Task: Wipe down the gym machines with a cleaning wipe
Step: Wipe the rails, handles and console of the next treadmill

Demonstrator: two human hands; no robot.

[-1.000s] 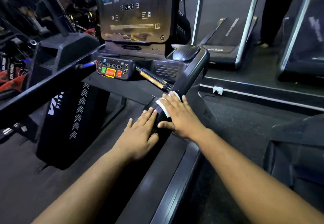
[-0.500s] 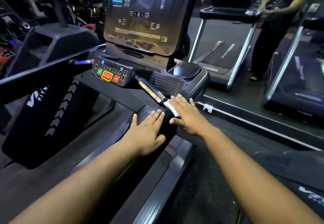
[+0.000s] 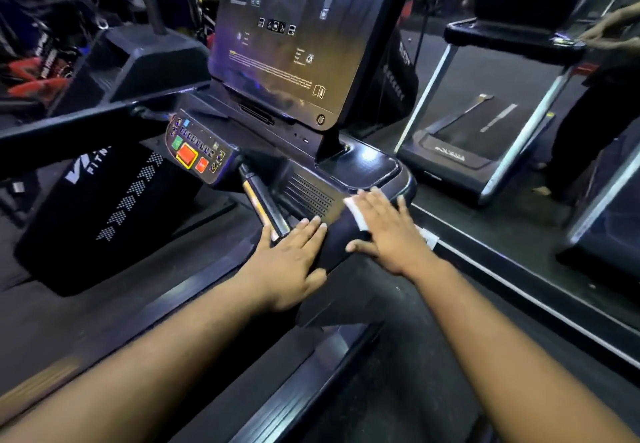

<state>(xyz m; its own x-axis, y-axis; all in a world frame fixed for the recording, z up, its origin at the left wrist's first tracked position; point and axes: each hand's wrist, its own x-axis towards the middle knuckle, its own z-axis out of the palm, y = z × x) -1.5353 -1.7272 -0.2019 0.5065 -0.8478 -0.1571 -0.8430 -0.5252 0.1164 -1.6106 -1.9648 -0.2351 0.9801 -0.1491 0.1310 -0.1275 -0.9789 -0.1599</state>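
Right hand is lying flat, fingers straight and slightly spread, pressing the white cleaning wipe onto the upper end of the treadmill's right handrail, just where the rail is meeting the near right corner of the console deck. Only a strip of wipe is showing, along the thumb-side edge of the palm; the rest is sitting hidden under the fingers. Nothing is being pinched here, just a flat push.

Left hand is also lying open, palm down on the same rail, just beside the right hand and a little nearer the person. Fingertips are reaching toward the metal pulse grip (thumb looking very close to its lower end, contact unclear). It is holding nothing; my reading is that it is steadying the body.

Judgement on the step: wiping is running up the rail toward the deck's rounded corner. To do it well:
- keeping even palm pressure so the wipe is travelling with the hand and not bunching or slipping out the thumb side;
- curving the fingers over the rail's outer edge, where the flat palm is missing the sides;
- carrying on over the speaker grille lightly, since slots are catching fibres;
- staying clear of the red stop button at the control panel's near edge.

The big screen is standing at the deck's far edge.
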